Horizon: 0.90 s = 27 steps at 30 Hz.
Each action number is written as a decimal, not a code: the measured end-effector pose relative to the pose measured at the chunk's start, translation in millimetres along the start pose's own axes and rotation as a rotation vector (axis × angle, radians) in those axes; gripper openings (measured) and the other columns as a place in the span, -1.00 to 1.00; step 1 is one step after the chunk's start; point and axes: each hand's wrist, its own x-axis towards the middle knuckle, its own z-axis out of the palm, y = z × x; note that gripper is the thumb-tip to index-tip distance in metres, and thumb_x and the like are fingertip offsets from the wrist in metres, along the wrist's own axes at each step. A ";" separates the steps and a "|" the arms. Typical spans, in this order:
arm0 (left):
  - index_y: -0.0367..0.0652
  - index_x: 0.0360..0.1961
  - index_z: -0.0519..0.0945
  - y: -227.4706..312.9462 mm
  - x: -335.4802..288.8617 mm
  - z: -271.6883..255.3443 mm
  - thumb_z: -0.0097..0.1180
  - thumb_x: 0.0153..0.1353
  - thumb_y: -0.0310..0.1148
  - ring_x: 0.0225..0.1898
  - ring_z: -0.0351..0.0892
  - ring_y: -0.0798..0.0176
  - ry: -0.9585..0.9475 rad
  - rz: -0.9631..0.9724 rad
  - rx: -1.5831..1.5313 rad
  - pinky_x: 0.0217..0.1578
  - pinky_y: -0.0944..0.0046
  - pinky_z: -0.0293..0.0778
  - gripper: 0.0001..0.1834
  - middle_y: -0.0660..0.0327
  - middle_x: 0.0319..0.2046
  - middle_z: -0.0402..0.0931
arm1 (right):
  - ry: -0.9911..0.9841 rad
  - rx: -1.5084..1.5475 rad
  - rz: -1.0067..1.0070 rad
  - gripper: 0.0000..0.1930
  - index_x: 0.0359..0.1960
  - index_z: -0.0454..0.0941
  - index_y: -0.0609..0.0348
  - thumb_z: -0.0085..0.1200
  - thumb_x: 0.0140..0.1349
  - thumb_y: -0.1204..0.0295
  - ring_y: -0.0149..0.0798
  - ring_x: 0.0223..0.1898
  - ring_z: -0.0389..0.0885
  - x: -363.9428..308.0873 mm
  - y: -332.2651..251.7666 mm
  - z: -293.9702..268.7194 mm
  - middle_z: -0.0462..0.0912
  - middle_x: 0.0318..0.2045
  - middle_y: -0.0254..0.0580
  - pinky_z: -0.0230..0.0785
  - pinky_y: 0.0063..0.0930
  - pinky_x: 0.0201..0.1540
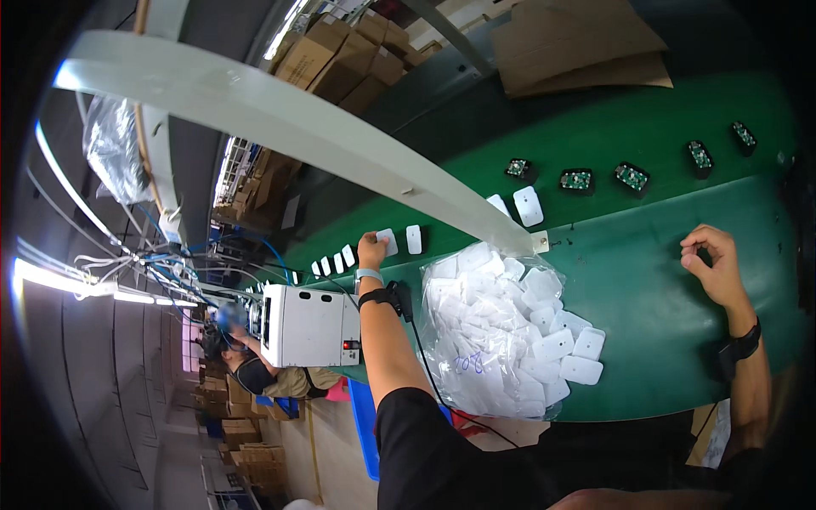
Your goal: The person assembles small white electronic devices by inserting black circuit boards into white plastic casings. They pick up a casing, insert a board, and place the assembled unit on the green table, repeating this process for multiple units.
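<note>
My left hand (371, 252) reaches across to the far green belt, its fingers closed at the edge of a white plastic cover (388, 241). A second white cover (414, 240) lies just right of it. My right hand (714, 262) is held above the green bench on the right, thumb and fingers curled together; anything between the fingertips is too small to make out. Between my arms lies a clear plastic bag (484, 331) heaped with white covers, several spilling from its right side. Black housings with green circuit boards (631, 178) stand in a row on the belt.
A pale metal post (340, 136) slants across the bench, its foot near tiny dark screws (580, 243). Beside my left forearm stands a white machine (310, 325). Flat cardboard (578, 42) lies at the back. Another person (263, 374) works at far left.
</note>
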 end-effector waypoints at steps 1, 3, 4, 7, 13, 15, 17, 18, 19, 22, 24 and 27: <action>-0.36 0.03 0.57 0.7 2.4 5.7 0.37 0.13 -0.43 -0.12 0.69 0.17 -0.048 0.018 -0.029 -0.07 0.23 0.56 -0.56 0.05 -0.12 0.69 | 0.007 -0.023 0.003 -0.86 -0.32 0.58 0.28 0.23 0.06 0.63 -0.42 -0.36 0.52 0.1 -1.4 -0.5 0.56 -0.41 -0.28 0.37 -0.54 -0.24; -0.33 0.02 0.59 4.3 1.6 25.3 0.33 0.19 -0.37 -0.12 0.70 0.14 -0.155 0.045 -0.095 -0.05 0.23 0.55 -0.59 0.04 -0.11 0.70 | 0.040 -0.053 0.026 -0.87 -0.34 0.57 0.28 0.23 0.05 0.63 -0.42 -0.37 0.51 -2.1 -0.8 -2.8 0.56 -0.42 -0.27 0.36 -0.54 -0.25; -0.35 0.05 0.58 10.8 0.9 36.3 0.30 0.22 -0.38 -0.11 0.69 0.15 -0.182 0.049 0.044 -0.05 0.24 0.54 -0.60 0.04 -0.11 0.69 | 0.057 -0.077 0.034 -0.87 -0.35 0.57 0.28 0.23 0.05 0.63 -0.41 -0.38 0.51 -3.2 -1.5 -5.4 0.56 -0.43 -0.27 0.36 -0.54 -0.25; -0.37 0.08 0.59 -0.8 7.5 32.0 0.21 0.30 -0.33 -0.09 0.67 0.15 -0.188 0.068 0.368 -0.05 0.27 0.52 -0.60 -0.03 -0.08 0.68 | 0.044 -0.079 0.039 -0.88 -0.35 0.57 0.28 0.24 0.07 0.61 -0.40 -0.38 0.51 -3.6 -3.8 -3.2 0.56 -0.43 -0.26 0.36 -0.52 -0.26; -0.50 0.15 0.39 48.6 -23.7 12.3 0.40 0.11 -0.19 0.03 0.42 -0.33 0.571 0.192 0.379 0.09 -0.19 0.36 -0.26 -0.35 0.02 0.41 | 0.039 -0.117 -0.067 -0.90 -0.35 0.62 0.26 0.28 0.10 0.59 -0.37 -0.40 0.55 -2.6 -10.4 -2.2 0.61 -0.44 -0.22 0.39 -0.50 -0.28; -0.37 0.12 0.44 100.7 -80.0 -13.3 0.34 0.19 -0.27 -0.08 0.43 0.04 0.643 0.194 0.043 0.03 0.11 0.40 -0.43 0.00 -0.05 0.39 | 0.026 -0.148 -0.091 -0.92 -0.36 0.63 0.26 0.29 0.13 0.58 -0.35 -0.39 0.59 0.9 -15.4 3.3 0.65 -0.43 -0.20 0.42 -0.50 -0.29; -0.31 0.02 0.49 173.6 -160.2 -27.3 0.25 0.27 -0.31 -0.15 0.44 0.25 0.387 0.364 -0.483 -0.01 0.24 0.38 -0.61 0.16 -0.18 0.42 | 0.025 -0.128 -0.105 -0.94 -0.37 0.64 0.27 0.29 0.16 0.58 -0.35 -0.36 0.62 1.1 -22.3 -1.3 0.67 -0.41 -0.19 0.43 -0.50 -0.27; -0.31 -0.02 0.50 221.2 -209.2 -27.9 0.24 0.28 -0.31 -0.18 0.45 0.29 0.252 0.443 -0.646 -0.02 0.26 0.37 -0.65 0.20 -0.24 0.43 | 0.083 -0.042 -0.069 -0.94 -0.38 0.63 0.29 0.28 0.17 0.60 -0.34 -0.36 0.61 -2.9 -26.2 -6.1 0.67 -0.41 -0.20 0.43 -0.49 -0.25; -0.31 -0.05 0.51 256.4 -259.5 -43.1 0.21 0.30 -0.33 -0.18 0.46 0.27 0.192 0.498 -0.650 -0.02 0.25 0.38 -0.70 0.19 -0.27 0.46 | 0.103 -0.006 -0.105 -0.95 -0.38 0.62 0.31 0.26 0.17 0.61 -0.33 -0.35 0.60 -4.1 -45.9 -6.3 0.66 -0.40 -0.19 0.43 -0.49 -0.23; -0.23 -0.09 0.49 317.4 -380.0 -79.5 0.05 0.33 -0.46 -0.26 0.44 0.20 -0.181 0.836 -0.906 -0.10 0.24 0.37 -0.84 0.21 -0.30 0.43 | 0.005 0.273 -0.285 -0.93 -0.34 0.57 0.31 0.22 0.18 0.62 -0.28 -0.28 0.57 -23.1 -132.1 13.8 0.62 -0.35 -0.12 0.45 -0.43 -0.19; -0.20 -0.11 0.48 354.2 -431.3 -80.4 0.01 0.36 -0.39 -0.28 0.45 0.07 -0.617 0.974 -1.160 -0.09 0.03 0.43 -0.85 0.11 -0.28 0.44 | -0.055 0.662 -0.322 -0.76 -0.20 0.46 0.21 0.26 0.14 0.56 -0.21 -0.21 0.58 -55.2 -205.8 16.9 0.56 -0.22 -0.06 0.47 -0.35 -0.17; -0.21 -0.11 0.47 361.4 -492.5 -115.3 0.01 0.36 -0.38 -0.27 0.45 0.06 -0.980 1.024 -1.344 -0.08 0.03 0.42 -0.84 0.09 -0.27 0.43 | -0.179 0.738 -0.481 -0.81 -0.28 0.43 0.22 0.19 0.19 0.45 -0.22 -0.28 0.50 -88.5 -273.6 48.6 0.48 -0.31 -0.10 0.37 -0.36 -0.23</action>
